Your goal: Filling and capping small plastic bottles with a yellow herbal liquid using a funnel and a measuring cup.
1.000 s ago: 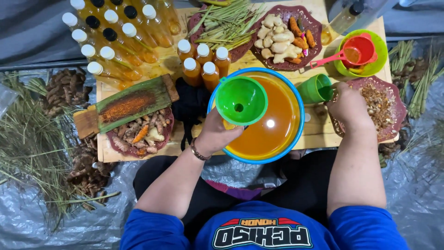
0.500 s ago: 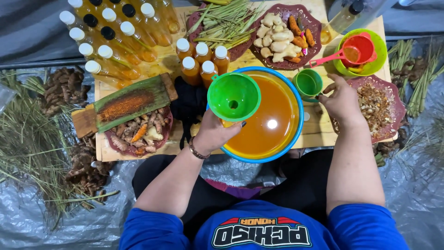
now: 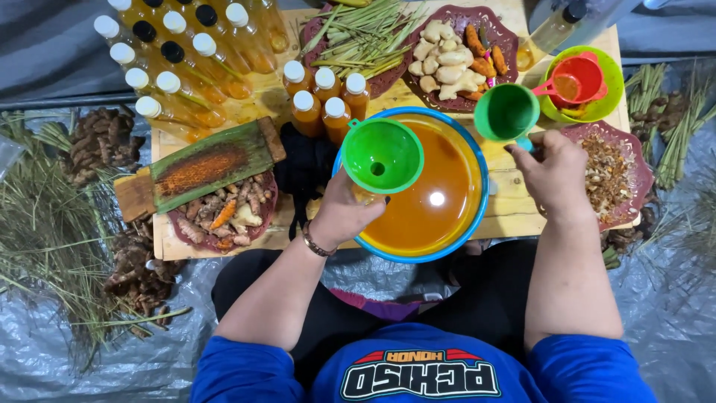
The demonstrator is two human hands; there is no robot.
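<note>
While my left hand (image 3: 344,213) curls its fingers around a bottle mostly hidden beneath the bright green plastic funnel (image 3: 382,155), which sits over the near-left part of the wide blue-rimmed basin of orange liquid (image 3: 440,201), my right hand (image 3: 553,173) pinches the handle of a small green plastic cup (image 3: 507,112) just beyond the basin's far-right rim. The cup lies right of the funnel, mouth up, with the basin between them. Compared with a second ago, I see the cup raised clear of the table, nearer the basin.
</note>
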